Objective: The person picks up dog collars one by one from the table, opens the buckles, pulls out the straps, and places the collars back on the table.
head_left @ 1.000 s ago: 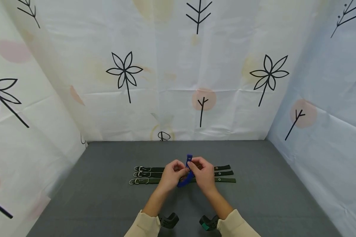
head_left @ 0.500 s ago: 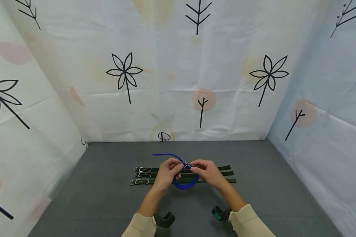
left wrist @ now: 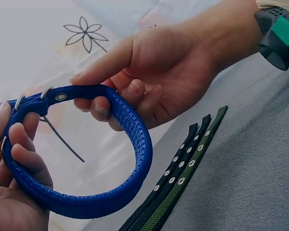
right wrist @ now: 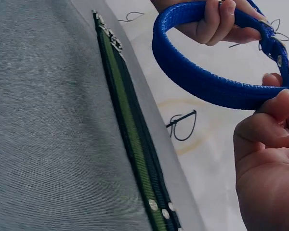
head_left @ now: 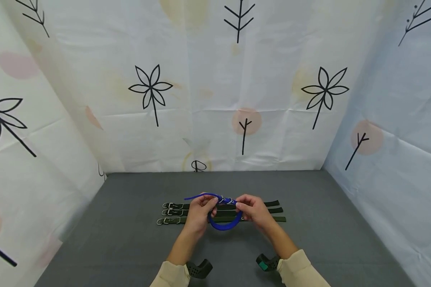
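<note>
Both hands hold a blue dog collar [head_left: 225, 227], closed into a loop, above the grey table. My left hand [head_left: 198, 215] pinches it just left of the metal buckle [left wrist: 18, 102]; the strap's free end [head_left: 194, 197] sticks out past that hand to the left. On the other side, my right hand [head_left: 254, 209] pinches the strap between thumb and fingers. Between the hands the buckle stretch runs nearly level, and a metal eyelet [left wrist: 61, 96] shows beside it in the left wrist view. The padded lower part of the loop [right wrist: 197, 82] hangs in a round curve.
Behind and below the hands lie three strap collars side by side on the table [head_left: 136, 247]: two dark ones [head_left: 274, 203] and an olive green one [head_left: 278, 219]. Their metal buckles [head_left: 169, 212] point left. Patterned white cloth walls [head_left: 201, 79] border the table.
The hands have moved apart, the right one to the right. The collar has turned from upright to a round loop, and its free end has swung over to the left and lowered.
</note>
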{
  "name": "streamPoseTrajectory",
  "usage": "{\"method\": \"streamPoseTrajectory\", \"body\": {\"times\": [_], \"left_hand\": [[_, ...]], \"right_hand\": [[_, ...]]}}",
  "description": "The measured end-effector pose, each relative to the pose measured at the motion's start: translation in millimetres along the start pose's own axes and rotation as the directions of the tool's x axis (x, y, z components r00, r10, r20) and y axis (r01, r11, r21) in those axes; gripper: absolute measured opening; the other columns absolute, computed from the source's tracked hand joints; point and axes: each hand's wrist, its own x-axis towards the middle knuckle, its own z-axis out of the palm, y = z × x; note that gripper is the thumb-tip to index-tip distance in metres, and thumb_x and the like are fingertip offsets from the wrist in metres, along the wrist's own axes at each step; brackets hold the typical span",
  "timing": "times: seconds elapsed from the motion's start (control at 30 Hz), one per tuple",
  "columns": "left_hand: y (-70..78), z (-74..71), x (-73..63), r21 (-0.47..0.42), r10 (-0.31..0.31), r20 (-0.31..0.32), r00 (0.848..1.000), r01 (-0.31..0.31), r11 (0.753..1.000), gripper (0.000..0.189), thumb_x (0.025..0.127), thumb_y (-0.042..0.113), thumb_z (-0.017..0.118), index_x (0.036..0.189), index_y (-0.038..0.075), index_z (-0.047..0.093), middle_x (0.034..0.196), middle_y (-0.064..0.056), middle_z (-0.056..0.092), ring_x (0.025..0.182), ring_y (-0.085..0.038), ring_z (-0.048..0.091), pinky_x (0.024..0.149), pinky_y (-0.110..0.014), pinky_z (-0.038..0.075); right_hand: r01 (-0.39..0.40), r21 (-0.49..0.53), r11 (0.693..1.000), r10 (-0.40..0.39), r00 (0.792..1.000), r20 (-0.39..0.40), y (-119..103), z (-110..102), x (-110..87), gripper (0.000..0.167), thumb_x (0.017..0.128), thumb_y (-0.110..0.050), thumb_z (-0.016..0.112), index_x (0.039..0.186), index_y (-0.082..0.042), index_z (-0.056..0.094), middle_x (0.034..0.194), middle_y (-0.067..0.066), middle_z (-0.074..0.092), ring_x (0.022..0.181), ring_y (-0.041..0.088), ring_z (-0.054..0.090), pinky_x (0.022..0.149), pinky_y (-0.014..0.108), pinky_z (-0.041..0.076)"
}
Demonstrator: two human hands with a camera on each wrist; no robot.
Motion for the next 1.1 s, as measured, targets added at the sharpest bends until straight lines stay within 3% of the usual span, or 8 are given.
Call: {"method": "streamPoseTrajectory", "body": {"times": [0.13,0.23,0.53,0.63,0.73,0.83,0.93,1.1], "left_hand": [[1.6,1.5,-0.6,-0.020,-0.049,-0.052,0.997,0.048,0.999,0.012,0.092,0.004,0.065,0.096,-0.006,0.059,0.081,-0.008,0.068,0.055,-0.010,0.050,0.052,-0.019,0.043],[1.7,1.1,-1.1,-0.032,-0.084,-0.077,0.994,0.081,0.996,0.010,0.093,0.001,0.063,0.099,-0.005,0.057,0.083,-0.010,0.067,0.056,-0.010,0.050,0.052,-0.020,0.043],[0.0,1.7,-2.4,-0.117,-0.083,-0.133,0.988,0.068,0.991,0.005,0.094,0.000,0.062,0.093,0.000,0.057,0.080,-0.008,0.067,0.053,-0.010,0.049,0.050,-0.019,0.042],[0.1,1.9,-3.0,-0.119,-0.073,-0.132,0.989,0.058,0.991,0.008,0.093,-0.002,0.062,0.091,0.003,0.056,0.080,-0.008,0.067,0.053,-0.010,0.049,0.050,-0.019,0.042],[0.1,-0.2,-3.3,-0.073,-0.080,-0.118,0.990,0.071,0.995,0.007,0.093,-0.002,0.063,0.093,0.001,0.056,0.080,-0.008,0.067,0.054,-0.010,0.049,0.051,-0.020,0.042],[0.5,-3.2,-3.7,0.034,-0.116,-0.078,0.990,0.119,0.992,0.011,0.092,0.002,0.065,0.097,-0.002,0.056,0.077,-0.007,0.064,0.054,-0.010,0.051,0.052,-0.021,0.044],[1.2,-4.8,-4.5,0.146,-0.152,-0.017,0.988,0.153,0.977,0.018,0.092,0.007,0.067,0.102,-0.005,0.056,0.078,-0.006,0.063,0.056,-0.010,0.052,0.054,-0.022,0.046],[2.2,-4.0,-6.2,0.174,-0.142,0.021,0.990,0.136,0.975,0.020,0.093,0.009,0.066,0.104,-0.005,0.056,0.082,-0.008,0.066,0.057,-0.011,0.053,0.055,-0.023,0.047]], "right_hand": [[-0.024,0.133,0.991,0.021,0.999,0.025,6.2,-0.4,-2.7,0.007,0.098,-0.007,0.057,0.096,-0.002,0.061,0.080,0.001,0.061,0.054,0.006,0.045,0.050,0.021,0.038],[-0.025,0.212,0.977,0.012,0.998,0.065,11.3,-1.5,-3.7,0.010,0.099,-0.008,0.054,0.094,-0.011,0.062,0.082,0.000,0.062,0.055,0.004,0.046,0.051,0.021,0.036],[-0.029,0.392,0.920,-0.034,0.987,0.155,22.0,-8.1,-5.7,0.022,0.102,-0.004,0.042,0.091,-0.010,0.060,0.081,-0.002,0.062,0.056,0.004,0.047,0.050,0.016,0.036],[-0.054,0.400,0.915,-0.016,0.986,0.169,19.8,-8.8,-6.9,0.021,0.102,-0.004,0.041,0.092,-0.008,0.059,0.081,-0.001,0.063,0.055,0.004,0.047,0.049,0.016,0.036],[-0.097,0.303,0.948,0.043,0.983,0.179,15.7,-9.3,-5.8,0.017,0.102,-0.007,0.046,0.097,-0.005,0.062,0.081,0.001,0.064,0.053,0.005,0.046,0.048,0.018,0.036],[-0.130,0.103,0.986,0.111,0.979,0.172,9.2,-8.9,-1.7,0.019,0.100,-0.012,0.054,0.106,-0.001,0.067,0.080,0.005,0.066,0.050,0.005,0.042,0.046,0.020,0.035],[-0.095,-0.088,0.992,0.110,0.976,0.187,1.6,-7.3,3.9,0.027,0.099,-0.016,0.057,0.108,0.008,0.067,0.077,0.008,0.065,0.046,0.005,0.036,0.045,0.021,0.032],[-0.019,-0.141,0.990,0.054,0.968,0.244,-5.9,-4.8,9.6,0.030,0.100,-0.010,0.054,0.099,0.019,0.059,0.063,-0.001,0.054,0.046,0.005,0.033,0.046,0.022,0.031]]}}
